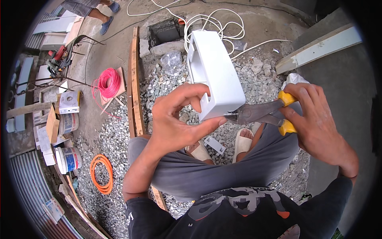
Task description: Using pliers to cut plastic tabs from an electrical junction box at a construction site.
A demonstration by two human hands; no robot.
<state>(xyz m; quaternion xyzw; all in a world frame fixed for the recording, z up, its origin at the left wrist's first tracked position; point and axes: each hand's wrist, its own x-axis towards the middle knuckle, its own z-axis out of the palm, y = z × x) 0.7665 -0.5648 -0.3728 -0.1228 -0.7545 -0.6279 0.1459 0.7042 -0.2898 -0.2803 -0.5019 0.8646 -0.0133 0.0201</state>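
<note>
A white rectangular plastic box, hollow on its left side, is held up in front of me. My left hand pinches its near end, fingers on the rim and thumb underneath. My right hand is closed around the yellow handles of a pair of pliers. The pliers' jaws meet the box's near lower corner; the exact bite there is partly hidden. Between my sandalled feet a small white plastic plate lies on the gravel.
White cable lies in loops beyond the box, beside a square pit. Pink cable, an orange hose coil and buckets are to the left. Wooden strips cross the gravel. Another person's legs show at far left.
</note>
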